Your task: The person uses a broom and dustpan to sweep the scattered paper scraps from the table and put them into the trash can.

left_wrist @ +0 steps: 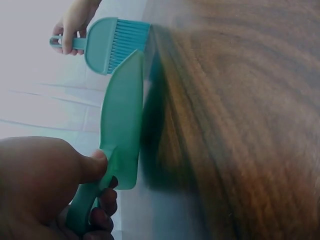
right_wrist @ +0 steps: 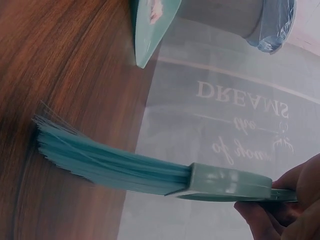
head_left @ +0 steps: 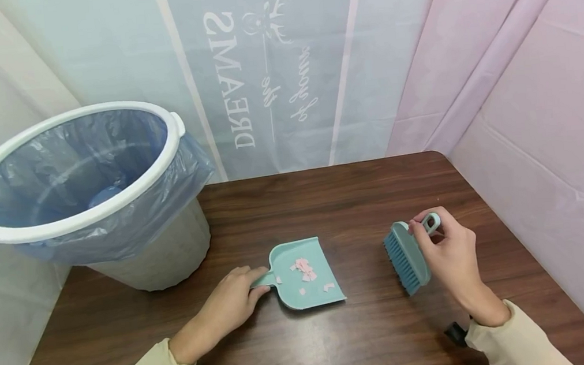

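Observation:
My left hand [head_left: 229, 301] grips the short handle of a light-teal dustpan [head_left: 305, 248], thumb on one side and fingers around the other in the left wrist view. Several small pink paper scraps [head_left: 306, 269] lie in the pan, most of them bunched near its middle. To the right, my right hand [head_left: 451, 252] pinches the handle of a matching hand brush [head_left: 412, 247]. The brush is apart from the pan's front lip, its bristles [right_wrist: 100, 157] pointing down at the table. The right wrist view shows the bristle tips at the wood, slightly bent.
A white bin [head_left: 172, 245] with a blue plastic liner [head_left: 143, 213] stands at the left, beyond my left hand. The dark wooden table [head_left: 325, 203] ends at a printed cloth [head_left: 288, 136] behind, with pale cloth [head_left: 544, 143] along the right side.

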A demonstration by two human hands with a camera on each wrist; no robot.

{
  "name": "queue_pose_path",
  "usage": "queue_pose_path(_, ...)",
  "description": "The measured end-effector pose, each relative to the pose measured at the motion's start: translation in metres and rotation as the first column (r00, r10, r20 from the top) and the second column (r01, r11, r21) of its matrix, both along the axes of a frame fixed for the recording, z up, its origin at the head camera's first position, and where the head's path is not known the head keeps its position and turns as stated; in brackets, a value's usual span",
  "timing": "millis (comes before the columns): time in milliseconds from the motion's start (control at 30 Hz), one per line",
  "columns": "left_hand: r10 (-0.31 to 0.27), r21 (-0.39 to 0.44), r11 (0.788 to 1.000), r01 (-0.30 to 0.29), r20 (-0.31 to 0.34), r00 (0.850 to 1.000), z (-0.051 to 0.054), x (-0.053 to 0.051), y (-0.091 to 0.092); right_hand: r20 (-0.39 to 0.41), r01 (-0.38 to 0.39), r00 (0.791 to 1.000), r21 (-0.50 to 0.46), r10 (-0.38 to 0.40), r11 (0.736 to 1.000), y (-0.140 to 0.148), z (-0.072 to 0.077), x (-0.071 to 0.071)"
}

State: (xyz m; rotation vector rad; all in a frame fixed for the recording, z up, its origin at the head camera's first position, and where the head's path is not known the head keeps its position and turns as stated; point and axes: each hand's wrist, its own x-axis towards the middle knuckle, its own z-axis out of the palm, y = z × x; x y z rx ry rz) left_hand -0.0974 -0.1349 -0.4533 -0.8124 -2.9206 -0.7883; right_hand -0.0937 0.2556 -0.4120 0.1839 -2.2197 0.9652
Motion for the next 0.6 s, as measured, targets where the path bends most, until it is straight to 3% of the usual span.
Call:
queue_pose_path(167, -0.014, 0.007, 1.000, 0.014, 0.024, 1.000, 0.011, -0.001, -0.003, 0.000, -0.001, 1.000, -0.004, 0.001, 1.000, 0.000, 0.000, 0.000)
queue_pose_path(367, 0.012, 0.023, 1.000, -0.012, 0.027, 1.000, 0.027, -0.004, -0.007, 0.010, -0.004, 1.000, -0.007, 0.004, 1.000, 0.000, 0.000, 0.000)
queue_pose_path(600, -0.012, 0.045, 0.999, 0.013, -0.019, 1.000, 0.057, -0.009, -0.014, 0.022, -0.002, 1.000, -0.006, 0.002, 1.000, 0.000, 0.000, 0.000)
